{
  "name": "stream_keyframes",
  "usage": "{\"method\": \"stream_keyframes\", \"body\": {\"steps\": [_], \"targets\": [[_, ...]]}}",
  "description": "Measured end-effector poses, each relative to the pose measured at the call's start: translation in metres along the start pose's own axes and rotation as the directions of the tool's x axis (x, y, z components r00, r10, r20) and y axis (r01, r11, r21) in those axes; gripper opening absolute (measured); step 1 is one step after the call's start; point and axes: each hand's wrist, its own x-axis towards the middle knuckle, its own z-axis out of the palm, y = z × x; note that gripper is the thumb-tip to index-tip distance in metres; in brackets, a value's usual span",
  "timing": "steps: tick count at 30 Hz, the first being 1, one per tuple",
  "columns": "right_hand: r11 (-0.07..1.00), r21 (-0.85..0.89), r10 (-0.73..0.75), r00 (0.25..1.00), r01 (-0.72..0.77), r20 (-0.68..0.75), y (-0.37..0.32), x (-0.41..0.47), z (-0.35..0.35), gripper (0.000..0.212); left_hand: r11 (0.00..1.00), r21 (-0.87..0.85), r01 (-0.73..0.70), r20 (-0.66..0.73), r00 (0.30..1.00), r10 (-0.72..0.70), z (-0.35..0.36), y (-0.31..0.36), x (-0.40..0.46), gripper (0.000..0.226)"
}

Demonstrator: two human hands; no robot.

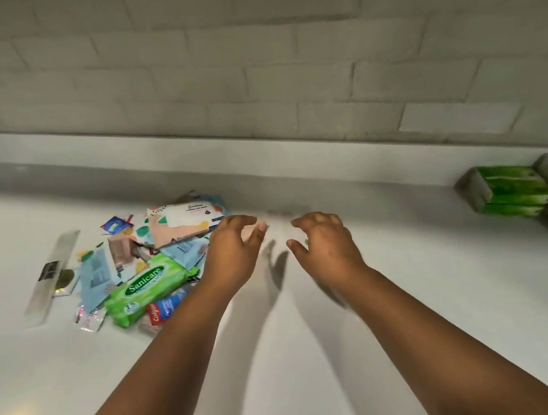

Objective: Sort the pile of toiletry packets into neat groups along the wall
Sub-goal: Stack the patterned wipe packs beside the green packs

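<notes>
The pile of toiletry packets (154,256) is found unsorted on the worktop (416,310), just left of the left hand (233,250); both grips, right hand (325,242) included, hover empty with fingers loosely curled, so one packet should be pinched singly and laid squarely by the wall (249,72).

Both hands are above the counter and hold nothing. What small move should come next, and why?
Probably the left hand should reach to the patterned packet atop the pile and grip it. The pile is unsorted, that packet lies uppermost and nearest the fingers, and the counter along the wall beside the right hand offers room to start a group.
</notes>
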Motion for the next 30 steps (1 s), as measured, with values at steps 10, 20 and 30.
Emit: {"method": "stream_keyframes", "body": {"steps": [10, 20, 30], "targets": [[0.996, 0.084, 0.011, 0.998, -0.015, 0.054, -0.101, 0.051, 0.056, 0.039, 0.938, 0.313, -0.147, 0.009, 0.988, 0.152, -0.086, -0.087, 0.060, 0.037], [0.988, -0.100, 0.121, 0.992, -0.116, 0.047, -0.124, 0.106, 0.087, 0.047, 0.747, 0.633, 0.204, -0.067, 0.976, -0.210, -0.108, -0.120, 0.103, 0.076], [0.950, -0.228, 0.255, 0.952, -0.214, 0.169, -0.115, 0.135, 0.106, 0.072, 0.766, 0.586, 0.264, -0.138, 0.964, -0.227, -0.098, -0.131, 0.094, 0.073]]}}
